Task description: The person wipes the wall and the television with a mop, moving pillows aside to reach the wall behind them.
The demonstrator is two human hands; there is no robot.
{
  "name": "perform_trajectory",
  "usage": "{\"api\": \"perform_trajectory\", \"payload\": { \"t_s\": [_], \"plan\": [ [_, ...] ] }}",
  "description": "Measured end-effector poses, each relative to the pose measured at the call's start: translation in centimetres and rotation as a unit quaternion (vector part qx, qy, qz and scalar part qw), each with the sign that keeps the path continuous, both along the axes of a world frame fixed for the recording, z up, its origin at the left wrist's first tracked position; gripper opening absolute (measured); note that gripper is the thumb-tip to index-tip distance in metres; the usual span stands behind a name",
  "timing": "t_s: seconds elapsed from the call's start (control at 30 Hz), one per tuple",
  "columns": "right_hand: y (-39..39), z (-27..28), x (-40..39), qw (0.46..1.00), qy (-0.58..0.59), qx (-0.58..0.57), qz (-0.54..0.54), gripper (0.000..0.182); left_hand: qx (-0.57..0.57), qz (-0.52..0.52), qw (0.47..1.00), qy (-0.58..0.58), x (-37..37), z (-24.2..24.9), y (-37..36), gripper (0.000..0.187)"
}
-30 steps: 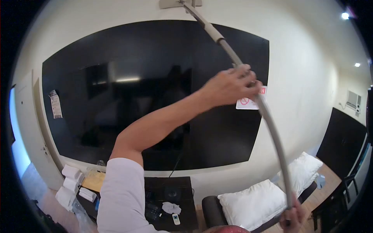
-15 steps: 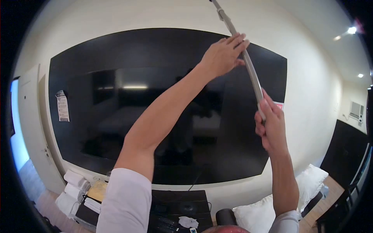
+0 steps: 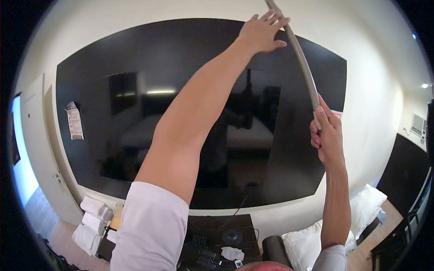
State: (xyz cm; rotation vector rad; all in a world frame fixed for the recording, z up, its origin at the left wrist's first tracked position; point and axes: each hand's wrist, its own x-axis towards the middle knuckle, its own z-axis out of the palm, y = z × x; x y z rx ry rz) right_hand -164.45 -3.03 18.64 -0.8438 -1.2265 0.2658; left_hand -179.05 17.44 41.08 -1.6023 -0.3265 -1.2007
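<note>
My right hand (image 3: 328, 132) is wrapped around the lower end of a long, slim grey pole (image 3: 302, 58). The pole slants up and to the left, and its far end lies beyond the top of the view. Higher up, my left hand (image 3: 263, 32) has its fingers stretched out against the pole's side, with the thumb apart and not closed around it. Behind both arms is a large black wall panel (image 3: 298, 176) carrying a dark, glossy television screen (image 3: 181, 117).
A dark table (image 3: 217, 221) below holds a crumpled white cloth (image 3: 232, 253) and small items. White pillows (image 3: 307, 239) lie at lower right. Folded towels (image 3: 92, 223) are stacked at lower left near a white door (image 3: 43, 149). A paper notice (image 3: 74, 121) hangs on the panel.
Both hands and the pole sit further right in view, and the left hand is higher. The pole's upper joint has left the frame. The left hand's thumb stands further from the pole.
</note>
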Motion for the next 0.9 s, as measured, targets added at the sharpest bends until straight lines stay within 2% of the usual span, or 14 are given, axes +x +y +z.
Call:
{"api": "perform_trajectory", "payload": {
  "t_s": [0.1, 0.17, 0.2, 0.27, 0.37, 0.5, 0.53, 0.63, 0.73, 0.9],
  "plan": [
    [-0.7, -1.8, 1.0, 1.000, 0.012, -0.019, -0.001, 0.052, -0.035, 0.038, 0.999, -0.008, -0.1, -0.6, 1.2, 0.081],
    [-0.9, -2.9, 1.9, 0.999, 0.022, -0.032, 0.009, 0.052, 0.059, 0.000, 0.998, -0.019, 0.3, -1.6, 1.5, 0.082],
    [-1.2, -3.3, 2.5, 0.999, 0.027, -0.035, 0.016, 0.054, 0.054, 0.002, 0.998, -0.020, 0.7, -2.2, 1.4, 0.082],
    [-1.9, -4.5, 4.1, 0.998, 0.032, -0.046, 0.028, 0.055, -0.016, -0.057, 0.998, 0.025, 1.8, -3.6, 0.7, 0.081],
    [-3.1, -7.3, 7.1, 0.998, 0.016, -0.058, 0.024, 0.057, -0.013, -0.018, 0.999, 0.049, 2.9, -6.8, -1.1, 0.082],
    [-5.8, -12.0, 12.1, 0.996, -0.028, -0.081, 0.019, 0.058, -0.009, 0.000, 0.998, 0.066, 5.7, -12.2, -4.0, 0.076],
    [-6.7, -13.1, 13.6, 0.995, -0.040, -0.096, 0.004, 0.058, 0.004, -0.027, 0.998, 0.065, 6.7, -13.6, -4.8, 0.065],
    [-11.6, -15.7, 18.7, 0.991, -0.046, -0.124, -0.010, 0.058, -0.004, -0.053, 0.996, 0.071, 10.0, -17.3, -8.4, 0.054],
    [-18.2, -17.0, 23.4, 0.982, -0.080, -0.150, -0.085, 0.060, 0.020, -0.124, 0.991, 0.054, 13.9, -20.6, -12.3, 0.040],
    [-28.7, -17.8, 31.7, 0.968, -0.097, -0.158, -0.171, 0.057, 0.033, -0.149, 0.988, 0.017, 18.9, -23.4, -19.1, 0.042]
  ]
}}
